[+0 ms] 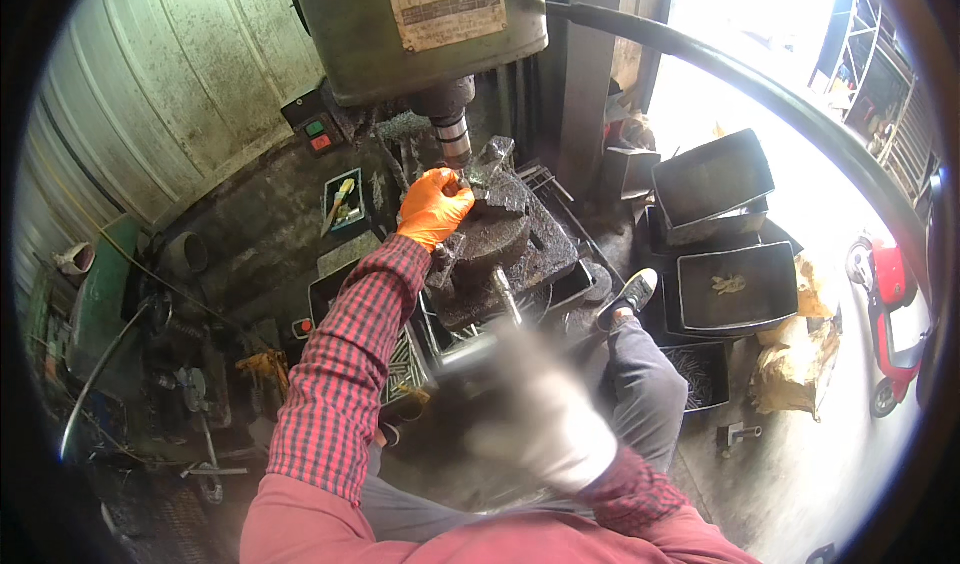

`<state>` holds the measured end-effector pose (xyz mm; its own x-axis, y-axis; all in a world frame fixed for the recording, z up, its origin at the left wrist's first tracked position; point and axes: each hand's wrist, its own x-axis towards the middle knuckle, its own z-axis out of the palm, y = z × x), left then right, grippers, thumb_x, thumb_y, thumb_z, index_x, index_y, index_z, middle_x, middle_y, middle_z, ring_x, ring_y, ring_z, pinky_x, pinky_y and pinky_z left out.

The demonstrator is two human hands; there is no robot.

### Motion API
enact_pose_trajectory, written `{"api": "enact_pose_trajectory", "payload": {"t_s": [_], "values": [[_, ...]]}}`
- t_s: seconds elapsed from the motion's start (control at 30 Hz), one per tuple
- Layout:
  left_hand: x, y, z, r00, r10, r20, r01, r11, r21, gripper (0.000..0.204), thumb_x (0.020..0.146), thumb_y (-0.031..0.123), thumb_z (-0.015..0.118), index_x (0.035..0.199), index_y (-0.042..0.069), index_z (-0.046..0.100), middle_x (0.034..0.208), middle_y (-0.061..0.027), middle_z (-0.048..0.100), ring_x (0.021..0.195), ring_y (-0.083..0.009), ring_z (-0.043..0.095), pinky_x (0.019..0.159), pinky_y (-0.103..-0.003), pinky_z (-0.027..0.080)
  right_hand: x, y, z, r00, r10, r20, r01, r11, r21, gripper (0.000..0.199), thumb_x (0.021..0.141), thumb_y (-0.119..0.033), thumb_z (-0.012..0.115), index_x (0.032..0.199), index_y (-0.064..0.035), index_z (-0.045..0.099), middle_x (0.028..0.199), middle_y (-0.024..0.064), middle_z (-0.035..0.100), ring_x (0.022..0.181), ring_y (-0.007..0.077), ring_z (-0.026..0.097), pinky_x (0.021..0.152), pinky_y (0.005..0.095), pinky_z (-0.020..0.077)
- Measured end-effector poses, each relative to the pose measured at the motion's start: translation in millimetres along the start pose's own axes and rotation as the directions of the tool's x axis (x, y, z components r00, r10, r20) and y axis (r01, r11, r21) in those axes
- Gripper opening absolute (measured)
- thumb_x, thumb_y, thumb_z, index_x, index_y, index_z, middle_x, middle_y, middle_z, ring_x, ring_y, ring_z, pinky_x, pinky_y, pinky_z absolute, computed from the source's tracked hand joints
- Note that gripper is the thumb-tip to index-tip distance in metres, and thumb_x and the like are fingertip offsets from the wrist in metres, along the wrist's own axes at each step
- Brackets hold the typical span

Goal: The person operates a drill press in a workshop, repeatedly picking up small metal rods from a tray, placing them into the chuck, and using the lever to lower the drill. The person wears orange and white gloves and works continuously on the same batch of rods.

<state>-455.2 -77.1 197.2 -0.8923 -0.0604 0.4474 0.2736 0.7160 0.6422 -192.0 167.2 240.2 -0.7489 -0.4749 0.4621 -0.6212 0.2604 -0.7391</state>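
Observation:
My left hand [436,207], in an orange glove, reaches to the fixture just below the spindle [455,142] of a green drill press [435,49]. Its fingers are pinched together, and whatever is between them is too small to make out. Under and beside it sits a dark, oily metal fixture [500,234] with a bright lever [507,295] sticking out toward me. My right hand [550,424], in a pale glove, hangs low in front of my body, apart from the fixture. Motion smears its fingers, so their state is hidden.
Metal rods lie in a tray [405,369] below the fixture. Stacked black bins [740,289] stand at right, one holding a crumpled glove [729,284]. A switch box [315,129] is at the back left. A curved bar [720,59] crosses the upper right. A red scooter [890,294] stands far right.

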Motion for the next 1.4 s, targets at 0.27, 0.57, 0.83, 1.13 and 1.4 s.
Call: {"api": "enact_pose_trajectory", "payload": {"t_s": [0.27, 0.57, 0.83, 1.13, 1.4], "values": [[5.8, -12.4, -16.7, 0.972, -0.204, -0.116, 0.092, 0.787, -0.61, 0.017, 0.096, 0.023, 0.072, 0.09, 0.006, 0.071, 0.082, 0.0043, 0.066, 0.08, -0.008, 0.058, 0.07, -0.03, 0.046, -68.7, 86.0, -21.1, 0.842, 0.416, 0.342, -0.361, 0.907, -0.216, 0.057, 0.085, -0.03, 0.083, 0.134, -0.0035, 0.071, 0.125, 0.0215, 0.075, 0.119, 0.0383, 0.071, 0.108, 0.045, 0.0544], [-34.0, -31.4, -65.7, 0.924, -0.383, -0.002, 0.264, 0.641, -0.72, 0.014, 0.105, 0.019, 0.069, 0.099, 0.006, 0.067, 0.08, -0.0022, 0.069, 0.066, -0.0095, 0.061, 0.061, -0.026, 0.05, -112.6, 72.4, -44.6, 0.875, 0.428, 0.224, -0.463, 0.876, 0.137, 0.054, 0.091, -0.017, 0.083, 0.141, -0.0048, 0.067, 0.138, 0.0154, 0.071, 0.128, 0.0294, 0.067, 0.111, 0.0426, 0.0533], [-42.0, -34.9, -66.2, 0.897, -0.412, 0.161, 0.432, 0.734, -0.524, 0.036, 0.106, 0.021, 0.07, 0.136, 0.003, 0.06, 0.09, -0.0033, 0.067, 0.072, -0.0105, 0.057, 0.061, -0.028, 0.047, -121.2, 65.2, -50.5, 0.912, 0.343, 0.224, -0.366, 0.928, 0.069, 0.055, 0.093, -0.016, 0.083, 0.143, -0.0027, 0.064, 0.138, 0.0137, 0.071, 0.128, 0.0269, 0.068, 0.11, 0.0415, 0.0537], [-24.5, -31.1, -61.1, 0.886, -0.335, 0.32, 0.463, 0.645, -0.608, 0.025, 0.106, 0.014, 0.069, 0.128, 0.005, 0.059, 0.101, -0.0065, 0.071, 0.077, -0.0124, 0.062, 0.067, -0.029, 0.051, -135.6, 57.7, -58.7, 0.879, 0.449, 0.159, -0.454, 0.891, -0.002, 0.055, 0.086, -0.029, 0.086, 0.135, -0.0093, 0.073, 0.135, 0.0153, 0.073, 0.129, 0.0346, 0.066, 0.113, 0.0443, 0.0507], [-17.9, -5.0, -24.9, 0.936, -0.24, 0.256, 0.327, 0.864, -0.384, 0.021, 0.104, 0.023, 0.073, 0.112, 0.005, 0.066, 0.093, -0.0049, 0.071, 0.079, -0.0121, 0.064, 0.072, -0.03, 0.052, -136.6, 57.6, -58.7, 0.874, 0.466, 0.139, -0.473, 0.881, 0.021, 0.051, 0.085, -0.025, 0.087, 0.132, -0.0097, 0.075, 0.131, 0.0143, 0.075, 0.124, 0.0344, 0.069, 0.109, 0.0421, 0.053]]}}
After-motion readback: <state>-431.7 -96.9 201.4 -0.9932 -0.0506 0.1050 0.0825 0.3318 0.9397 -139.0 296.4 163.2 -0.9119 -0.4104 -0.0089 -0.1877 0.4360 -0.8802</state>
